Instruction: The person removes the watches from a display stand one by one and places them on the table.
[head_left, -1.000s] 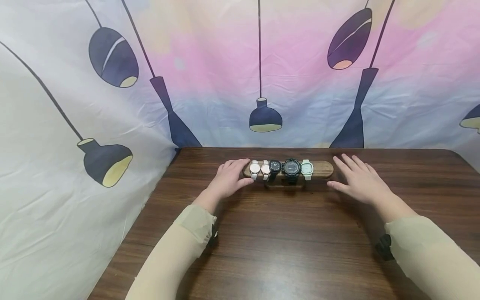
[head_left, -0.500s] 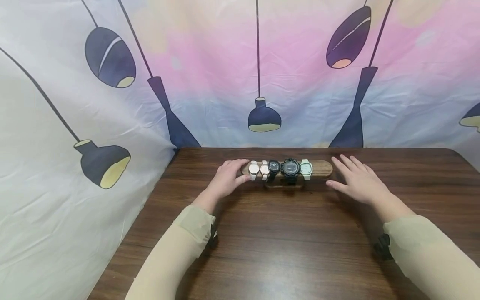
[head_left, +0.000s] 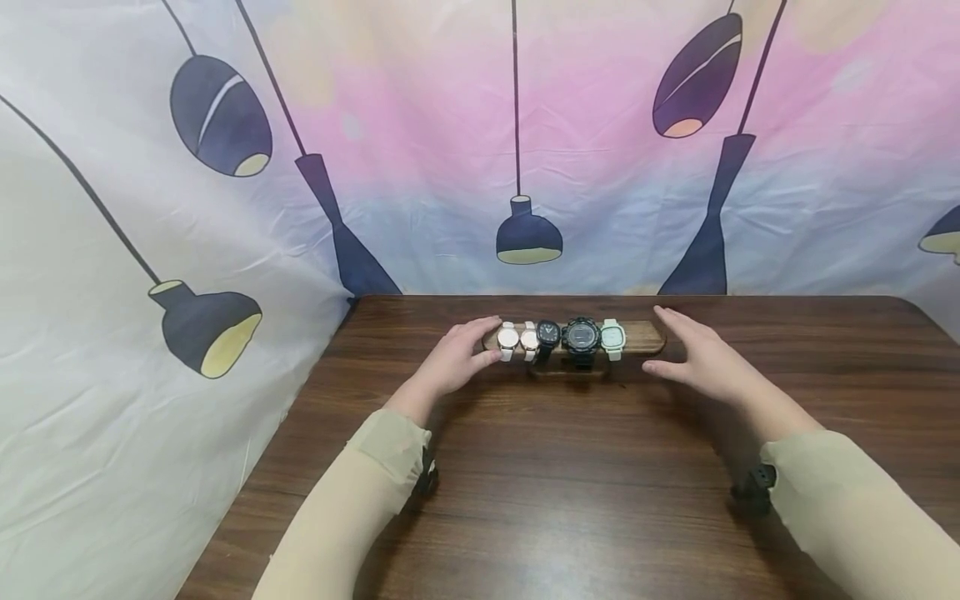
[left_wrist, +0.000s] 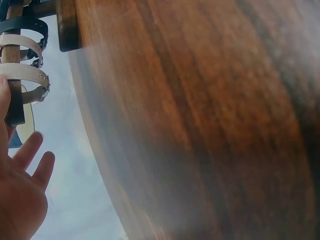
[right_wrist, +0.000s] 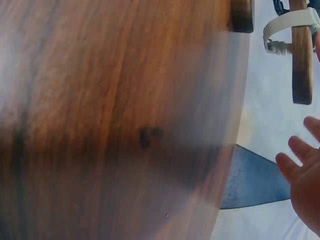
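Observation:
A wooden watch stand [head_left: 643, 337] with rounded ends stands near the table's far edge and carries several wristwatches. From left to right are a white-strapped watch [head_left: 508, 336], a second white-strapped watch [head_left: 529, 337], a black square watch [head_left: 548, 334], a chunky black digital watch [head_left: 582, 335] and a pale mint watch [head_left: 612, 336]. My left hand [head_left: 453, 358] is at the stand's left end, thumb in front and fingers behind; whether it touches is unclear. Around the right end, my right hand [head_left: 708, 362] spreads thumb from fingers. The right wrist view shows its fingers [right_wrist: 302, 148] extended beside the bar.
The dark wood-grain table [head_left: 555, 500] spreads from the stand toward me. Directly behind its far edge hangs a pastel cloth backdrop [head_left: 442, 150] printed with lamps, and the cloth continues along the left side.
My right hand has shifted slightly left toward the stand's end, and its fingers have drawn closer together. The left hand and the watches stay nearly where they were.

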